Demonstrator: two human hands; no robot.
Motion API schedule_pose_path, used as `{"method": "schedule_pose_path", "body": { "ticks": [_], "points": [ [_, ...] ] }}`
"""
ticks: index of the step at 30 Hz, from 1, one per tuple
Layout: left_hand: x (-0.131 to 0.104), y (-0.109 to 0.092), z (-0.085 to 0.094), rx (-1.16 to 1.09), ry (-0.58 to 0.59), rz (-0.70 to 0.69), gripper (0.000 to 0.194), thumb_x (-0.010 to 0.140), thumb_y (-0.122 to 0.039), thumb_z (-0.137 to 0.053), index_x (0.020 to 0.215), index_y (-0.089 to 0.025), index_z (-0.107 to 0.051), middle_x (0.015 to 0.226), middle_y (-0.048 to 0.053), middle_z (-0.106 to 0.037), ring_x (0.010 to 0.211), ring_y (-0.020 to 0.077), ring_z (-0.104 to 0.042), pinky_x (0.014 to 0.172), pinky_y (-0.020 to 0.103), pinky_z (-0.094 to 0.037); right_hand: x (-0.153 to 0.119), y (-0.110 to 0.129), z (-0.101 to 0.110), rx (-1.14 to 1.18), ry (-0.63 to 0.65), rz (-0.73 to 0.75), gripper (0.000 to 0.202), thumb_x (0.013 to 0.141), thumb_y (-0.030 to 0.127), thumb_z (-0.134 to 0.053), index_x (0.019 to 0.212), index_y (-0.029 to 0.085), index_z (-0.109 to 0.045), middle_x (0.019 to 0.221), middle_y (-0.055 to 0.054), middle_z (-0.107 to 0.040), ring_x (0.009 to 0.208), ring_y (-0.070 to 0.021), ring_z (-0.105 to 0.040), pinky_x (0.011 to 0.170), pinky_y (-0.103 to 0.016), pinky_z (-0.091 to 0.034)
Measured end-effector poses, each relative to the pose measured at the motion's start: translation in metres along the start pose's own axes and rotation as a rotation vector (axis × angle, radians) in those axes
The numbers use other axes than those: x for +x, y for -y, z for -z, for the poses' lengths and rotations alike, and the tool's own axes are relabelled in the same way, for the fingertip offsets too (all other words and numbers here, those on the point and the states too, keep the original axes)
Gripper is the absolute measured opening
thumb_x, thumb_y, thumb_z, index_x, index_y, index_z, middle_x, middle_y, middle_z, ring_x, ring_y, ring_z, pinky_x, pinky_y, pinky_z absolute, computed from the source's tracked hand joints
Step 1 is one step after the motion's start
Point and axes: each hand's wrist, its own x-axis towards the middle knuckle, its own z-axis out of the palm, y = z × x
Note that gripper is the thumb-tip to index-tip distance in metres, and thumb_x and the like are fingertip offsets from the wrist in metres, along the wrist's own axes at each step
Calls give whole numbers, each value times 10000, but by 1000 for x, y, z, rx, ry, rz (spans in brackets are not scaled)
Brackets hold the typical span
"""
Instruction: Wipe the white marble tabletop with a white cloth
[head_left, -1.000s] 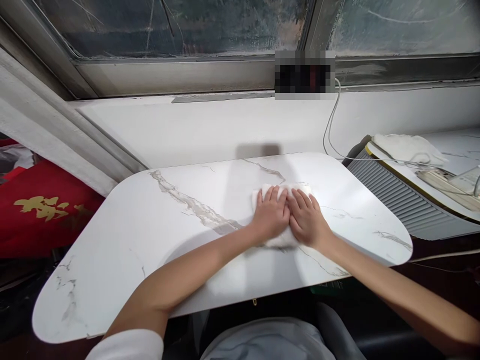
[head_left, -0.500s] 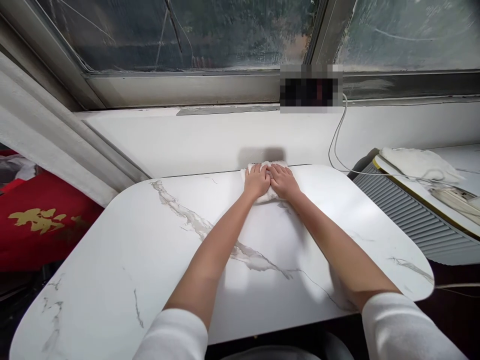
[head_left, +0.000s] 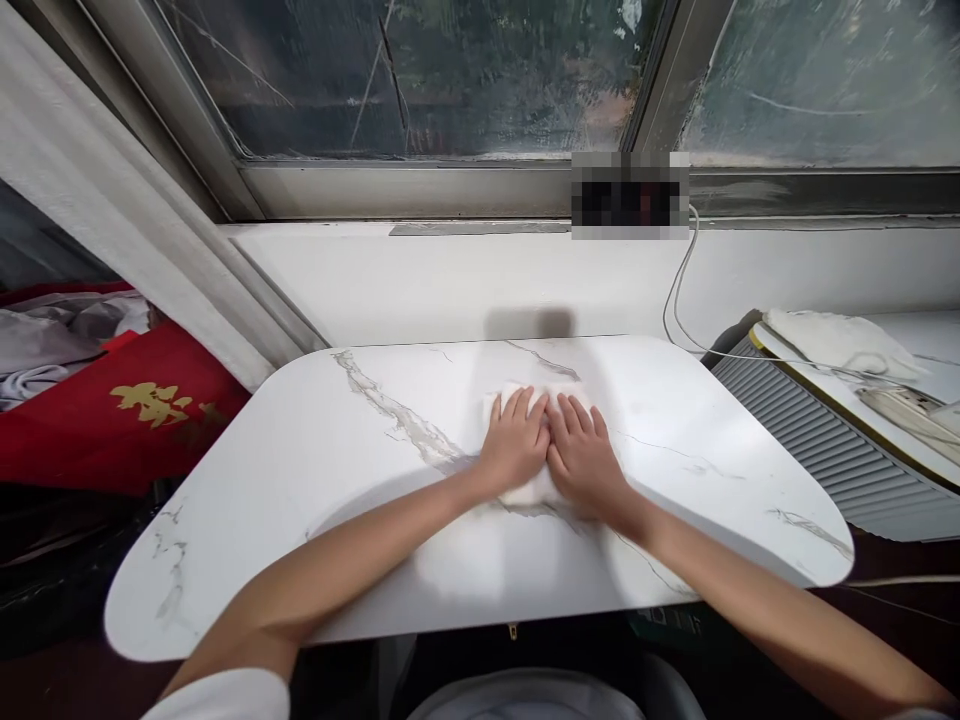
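A white cloth [head_left: 534, 490] lies on the white marble-patterned table [head_left: 255, 460], a little behind its middle. My left hand [head_left: 516, 442] rests flat on the cloth's left part, fingers stretched forward. Beside it, my right hand [head_left: 586, 455] presses flat on the right part, its fingers also extended. The two hands touch or nearly touch at the thumbs. Most of the cloth is hidden beneath them; its edges show in front and behind.
A white wall [head_left: 420, 280] and window stand behind the table. To the right are a ribbed white cabinet [head_left: 817, 430], another white cloth [head_left: 840, 342] and a white cable [head_left: 679, 280]. A red bag [head_left: 75, 430] with gold lettering and a pale curtain [head_left: 150, 190] are at the left.
Both hands and the cloth have come from the table's back edge towards me. My elbows are bent further outward, and the view has shifted slightly left.
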Motion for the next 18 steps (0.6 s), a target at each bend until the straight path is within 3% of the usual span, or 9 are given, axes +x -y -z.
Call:
{"method": "schedule_pose_path", "body": {
  "ticks": [4,8,13,18],
  "points": [
    [-70,-13,11,20,-11,-92,491,958,-246,-280,1437,-155,-346,1511,117,-353,1421,256,-245,1163,526,-183,-59,29,17,-9,-19,117,582,873,253,-334,1417,57,-398,1479,-184,-383,1405,-337,-252,1112,-557,-225],
    [-101,-19,20,-8,44,-105,508,954,-234,-279,1453,-149,-318,1523,117,-330,1435,263,-209,1163,543,-179,-82,42,26,-24,-29,169,626,820,255,-386,1404,28,-407,1475,-210,-374,1403,-379,-230,1098,-601,-227],
    [-89,-13,23,-75,75,-64,497,957,-241,-273,1439,-137,-335,1527,116,-323,1430,253,-226,1168,530,-181,-66,38,24,1,-23,213,577,844,254,-359,1368,28,-442,1447,-213,-416,1395,-361,-260,1094,-569,-269],
    [-45,14,20,-90,14,48,464,954,-261,-298,1406,-191,-375,1505,87,-371,1410,219,-274,1171,490,-183,-9,29,7,47,4,175,546,891,243,-300,1389,50,-417,1452,-191,-419,1380,-317,-306,1101,-515,-270]
  ]
}}
